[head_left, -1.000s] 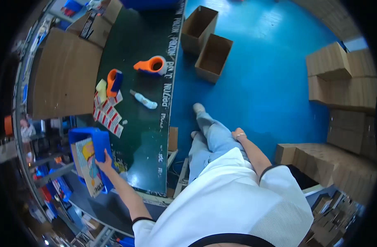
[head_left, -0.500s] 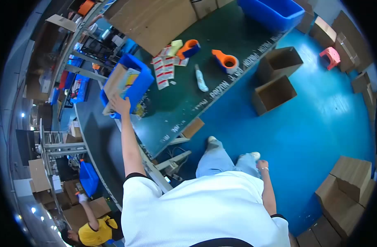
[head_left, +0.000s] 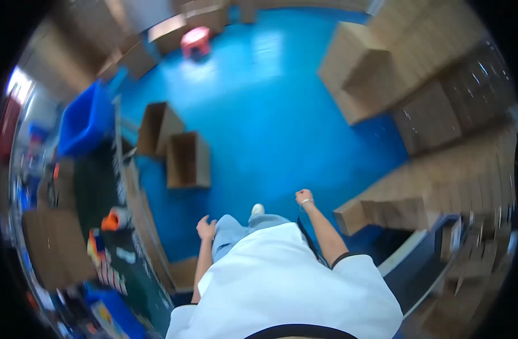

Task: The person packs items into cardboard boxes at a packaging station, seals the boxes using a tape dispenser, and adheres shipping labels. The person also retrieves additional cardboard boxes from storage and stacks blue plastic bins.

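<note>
My left hand (head_left: 206,227) hangs low beside my left thigh, holding nothing, with its thumb apart from loosely bent fingers. The packing table's dark green top is to its left. My right hand (head_left: 304,196), with a bracelet at the wrist, is held out over the blue floor, its fingers curled into a loose fist; nothing shows in it. Two open cardboard boxes stand on the floor ahead of my left hand, the nearer box (head_left: 188,161) beside the farther box (head_left: 158,130). Neither hand touches them.
On the green table (head_left: 95,195) lie an orange tape dispenser (head_left: 116,218), labels (head_left: 111,277) and a blue bin (head_left: 115,313). Another blue bin (head_left: 85,121) sits at its far end. A pink stool (head_left: 195,42) stands ahead; stacked cartons (head_left: 440,181) line the right.
My view has swung to the right, away from the table. My left hand has left the blue bin and dropped to my side. The right hand remains curled.
</note>
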The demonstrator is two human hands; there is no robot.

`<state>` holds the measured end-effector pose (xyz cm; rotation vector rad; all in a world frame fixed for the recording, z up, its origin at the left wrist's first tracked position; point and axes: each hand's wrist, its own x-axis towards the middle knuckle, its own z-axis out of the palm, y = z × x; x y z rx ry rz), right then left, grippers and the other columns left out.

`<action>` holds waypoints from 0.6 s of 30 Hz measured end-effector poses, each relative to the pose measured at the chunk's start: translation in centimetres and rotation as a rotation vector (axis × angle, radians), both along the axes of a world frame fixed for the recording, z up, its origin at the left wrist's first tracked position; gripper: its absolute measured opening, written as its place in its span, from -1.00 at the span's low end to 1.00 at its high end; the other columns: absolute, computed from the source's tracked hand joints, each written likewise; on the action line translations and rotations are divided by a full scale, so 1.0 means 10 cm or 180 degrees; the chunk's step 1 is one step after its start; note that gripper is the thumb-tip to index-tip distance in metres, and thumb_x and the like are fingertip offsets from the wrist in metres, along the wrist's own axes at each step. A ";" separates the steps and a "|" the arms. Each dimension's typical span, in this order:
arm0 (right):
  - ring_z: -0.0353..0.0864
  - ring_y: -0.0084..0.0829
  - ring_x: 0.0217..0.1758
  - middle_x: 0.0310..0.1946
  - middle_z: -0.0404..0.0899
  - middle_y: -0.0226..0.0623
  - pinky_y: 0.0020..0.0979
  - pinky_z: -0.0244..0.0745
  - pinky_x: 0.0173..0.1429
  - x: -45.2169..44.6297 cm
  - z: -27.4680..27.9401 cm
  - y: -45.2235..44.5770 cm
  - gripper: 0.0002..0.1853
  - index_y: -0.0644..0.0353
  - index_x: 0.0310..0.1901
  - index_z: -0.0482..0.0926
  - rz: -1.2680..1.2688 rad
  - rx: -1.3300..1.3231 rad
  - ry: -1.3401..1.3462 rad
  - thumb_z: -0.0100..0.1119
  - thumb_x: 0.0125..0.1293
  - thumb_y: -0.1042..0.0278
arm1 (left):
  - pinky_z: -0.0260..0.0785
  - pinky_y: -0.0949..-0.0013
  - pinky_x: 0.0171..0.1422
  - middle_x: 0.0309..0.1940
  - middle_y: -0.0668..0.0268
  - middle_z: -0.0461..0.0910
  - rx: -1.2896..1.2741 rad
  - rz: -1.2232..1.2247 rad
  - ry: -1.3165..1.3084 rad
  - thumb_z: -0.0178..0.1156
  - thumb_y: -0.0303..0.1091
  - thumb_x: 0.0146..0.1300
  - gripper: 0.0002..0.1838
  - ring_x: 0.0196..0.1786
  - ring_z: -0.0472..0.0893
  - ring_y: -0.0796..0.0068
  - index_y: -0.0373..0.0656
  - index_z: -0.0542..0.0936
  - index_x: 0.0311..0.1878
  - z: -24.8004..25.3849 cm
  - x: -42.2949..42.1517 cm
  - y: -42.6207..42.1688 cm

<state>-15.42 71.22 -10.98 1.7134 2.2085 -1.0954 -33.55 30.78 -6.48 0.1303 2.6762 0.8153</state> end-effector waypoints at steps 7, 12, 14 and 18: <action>0.66 0.00 -0.15 -0.26 0.65 0.07 -0.12 0.55 -0.09 1.13 -0.03 -0.10 -0.63 0.34 -0.38 0.64 -0.1398 -0.0281 -0.0736 0.12 0.15 0.11 | 0.10 0.39 -0.64 -0.64 0.39 0.37 0.1049 0.1133 -0.0980 0.22 -0.25 0.11 -0.84 -0.66 0.29 0.53 -0.11 0.51 -0.43 -0.78 -1.19 0.49; 0.55 -0.04 0.12 0.03 0.55 0.09 -0.16 0.44 0.15 1.25 -0.02 -0.20 -0.48 0.27 -0.04 0.61 -0.1398 -0.1260 -0.1049 0.15 0.05 0.05 | 0.23 0.22 -0.50 -0.62 0.29 0.45 0.0656 0.1043 -0.1674 0.15 -0.36 0.02 -0.81 -0.58 0.37 0.46 -0.32 0.55 -0.50 -0.78 -1.18 1.35; 0.48 0.00 0.20 0.12 0.50 0.04 -0.15 0.42 0.20 1.14 -0.19 -0.06 -0.39 0.23 0.04 0.57 -0.1518 -0.1458 -0.1231 0.18 0.04 -0.07 | 0.26 0.20 -0.48 -0.60 0.25 0.48 0.0467 0.0940 -0.1788 0.14 -0.34 0.03 -0.81 -0.55 0.40 0.39 -0.30 0.55 -0.51 -0.81 -1.27 1.82; 0.53 -0.04 0.15 0.05 0.55 0.05 -0.21 0.49 0.12 0.48 0.05 0.79 -0.51 0.29 -0.05 0.61 -0.1831 -0.1644 -0.1091 0.18 0.05 0.11 | 0.32 0.16 -0.42 -0.55 0.18 0.53 0.0241 0.0536 -0.1890 0.12 -0.31 0.05 -0.79 -0.50 0.47 0.26 -0.26 0.56 -0.54 -0.97 -1.79 2.89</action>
